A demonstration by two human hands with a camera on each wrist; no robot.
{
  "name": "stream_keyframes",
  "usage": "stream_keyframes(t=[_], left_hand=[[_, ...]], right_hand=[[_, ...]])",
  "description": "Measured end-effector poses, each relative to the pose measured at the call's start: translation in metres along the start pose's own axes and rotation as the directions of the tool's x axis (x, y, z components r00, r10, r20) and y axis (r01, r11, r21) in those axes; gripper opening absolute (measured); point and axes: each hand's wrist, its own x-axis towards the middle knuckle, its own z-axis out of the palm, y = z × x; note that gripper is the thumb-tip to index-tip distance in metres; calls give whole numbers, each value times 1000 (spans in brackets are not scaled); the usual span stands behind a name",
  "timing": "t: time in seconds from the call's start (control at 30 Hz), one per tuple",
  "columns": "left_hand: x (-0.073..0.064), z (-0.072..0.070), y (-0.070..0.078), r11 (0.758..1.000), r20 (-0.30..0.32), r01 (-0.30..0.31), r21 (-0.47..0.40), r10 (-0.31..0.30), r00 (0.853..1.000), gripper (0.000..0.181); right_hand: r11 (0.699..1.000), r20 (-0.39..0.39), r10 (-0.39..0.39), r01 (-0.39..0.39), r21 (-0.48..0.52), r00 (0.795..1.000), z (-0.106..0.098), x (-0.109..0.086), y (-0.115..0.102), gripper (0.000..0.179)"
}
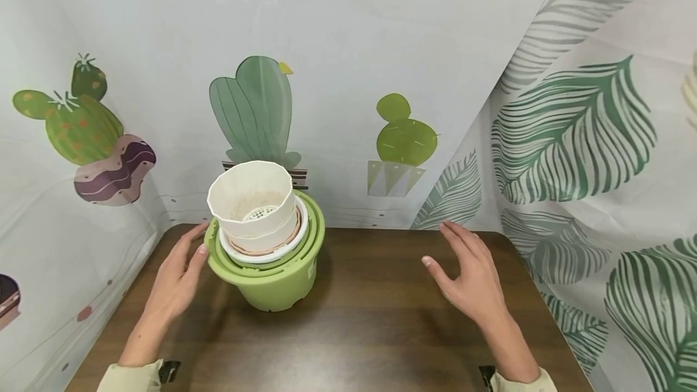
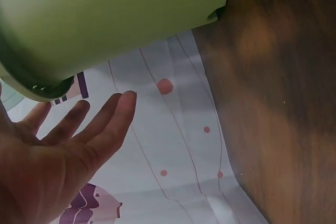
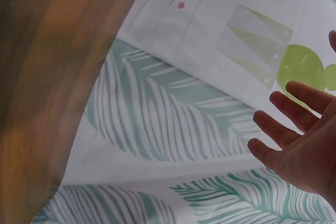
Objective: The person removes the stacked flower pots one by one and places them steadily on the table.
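Observation:
A stack of nested plant pots stands on the left half of the table in the head view. Its outermost piece is a green pot (image 1: 278, 292), with a white rim (image 1: 302, 235) inside it and a cream pot (image 1: 245, 198) with a perforated bottom on top. My left hand (image 1: 175, 280) is at the left side of the green rim, fingers extended; whether a fingertip touches it I cannot tell. In the left wrist view the green pot (image 2: 121, 19) is just above the fingers. My right hand (image 1: 474, 283) hovers over the right part of the table, fingers spread, holding nothing.
The dark wooden table (image 1: 370, 313) reaches back to a white cloth (image 1: 337, 77) printed with cacti. At the right hangs cloth with green leaf prints (image 1: 577, 132). Light sleeves and black wrist straps (image 1: 170, 371) show at the lower edge.

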Motion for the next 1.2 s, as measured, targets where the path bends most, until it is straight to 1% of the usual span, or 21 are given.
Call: stream_keyframes(t=[0.2, 0.4, 0.57, 0.77, 1.0, 1.2], left_hand=[[3, 4, 2, 1000, 7, 3, -31, -3, 1000, 51], [2, 7, 3, 999, 25, 39, -24, -38, 999, 53], [3, 8, 3, 997, 47, 54, -50, -52, 998, 54], [2, 12, 1, 996, 61, 44, -81, -39, 997, 54], [1, 15, -1, 988, 81, 39, -146, -27, 996, 55], [-1, 16, -1, 982, 70, 33, -187, -20, 997, 55]], right_hand=[[999, -15, -26, 26, 29, 1000, 4, 7, -10, 68], [998, 9, -43, 43, 55, 999, 7, 17, -23, 70], [996, 13, -69, 68, 65, 998, 7, 25, -34, 69], [991, -3, -116, 116, 69, 993, 12, 33, -44, 69], [987, -2, -134, 134, 90, 991, 17, 42, -56, 69], [978, -28, -169, 171, 120, 985, 25, 48, -65, 68]])
